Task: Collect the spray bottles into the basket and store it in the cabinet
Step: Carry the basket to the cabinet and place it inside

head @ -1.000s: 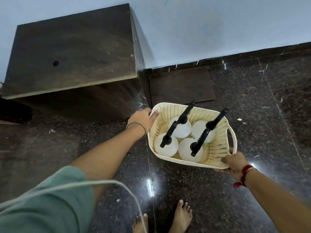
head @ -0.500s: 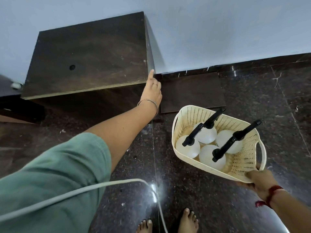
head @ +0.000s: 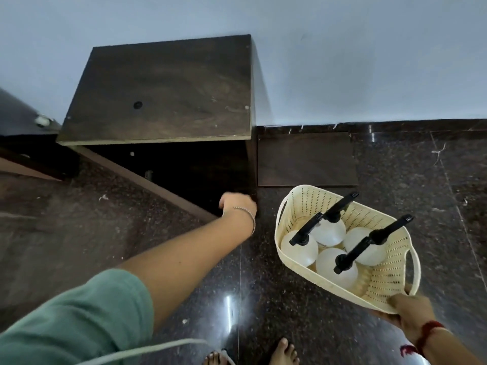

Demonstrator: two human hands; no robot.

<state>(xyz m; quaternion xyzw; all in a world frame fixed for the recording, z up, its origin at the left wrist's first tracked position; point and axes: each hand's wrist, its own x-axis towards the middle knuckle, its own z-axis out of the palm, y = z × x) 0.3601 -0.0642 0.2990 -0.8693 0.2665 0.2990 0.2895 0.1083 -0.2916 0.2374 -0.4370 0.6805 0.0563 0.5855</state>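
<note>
A cream perforated basket (head: 303, 262) hangs above the floor at the right, held at its near rim by my right hand (head: 411, 310). Several white spray bottles (head: 332, 233) with black trigger heads stand inside it. To its left is a low dark wooden cabinet (head: 163, 93) against the wall. Its door (head: 147, 177) is swung partly outward, showing a dark interior. My left hand (head: 237, 205) grips the door's free edge near the cabinet's right bottom corner.
A flat dark wooden panel (head: 307, 159) lies on the floor right of the cabinet, just beyond the basket. Glossy dark stone floor (head: 79, 233) spreads all round. My bare feet (head: 282, 353) are at the bottom edge. Another dark piece of furniture (head: 23, 119) stands at far left.
My left hand left the basket rim, reached up to the cabinet's corner, then came down pulling the door open. The basket, now held by my right hand alone, shifted right.
</note>
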